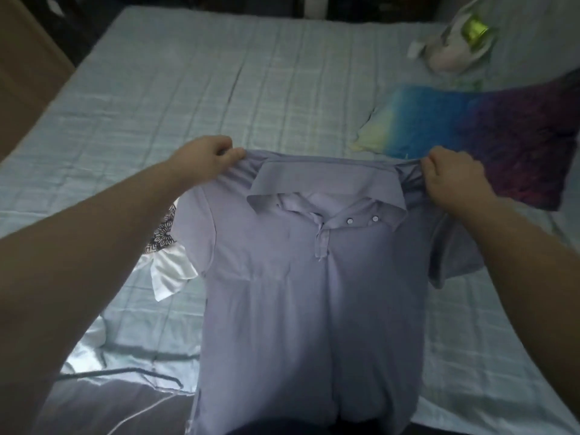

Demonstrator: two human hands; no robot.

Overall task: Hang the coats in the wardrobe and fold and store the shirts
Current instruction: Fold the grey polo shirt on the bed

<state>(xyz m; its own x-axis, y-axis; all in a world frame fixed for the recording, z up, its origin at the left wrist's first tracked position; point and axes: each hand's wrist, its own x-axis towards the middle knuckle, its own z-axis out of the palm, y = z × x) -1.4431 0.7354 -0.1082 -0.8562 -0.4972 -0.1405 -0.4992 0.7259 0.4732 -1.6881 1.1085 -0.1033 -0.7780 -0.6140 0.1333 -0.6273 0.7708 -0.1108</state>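
Observation:
A lilac polo shirt (301, 293) with a collar and two small buttons hangs spread out in front of me, above the bed (219, 89). My left hand (204, 157) pinches its left shoulder seam. My right hand (452, 177) pinches the right shoulder. The shirt's front faces me and its hem drops below the frame. White and patterned garments (166, 255) lie on the bed behind the shirt's left side, partly hidden by it.
A pillow (477, 133) in blue, yellow and purple lies at the right on the bed. A plastic bag (455, 42) with something green in it sits at the far right corner. A wooden panel (28, 58) stands at the far left.

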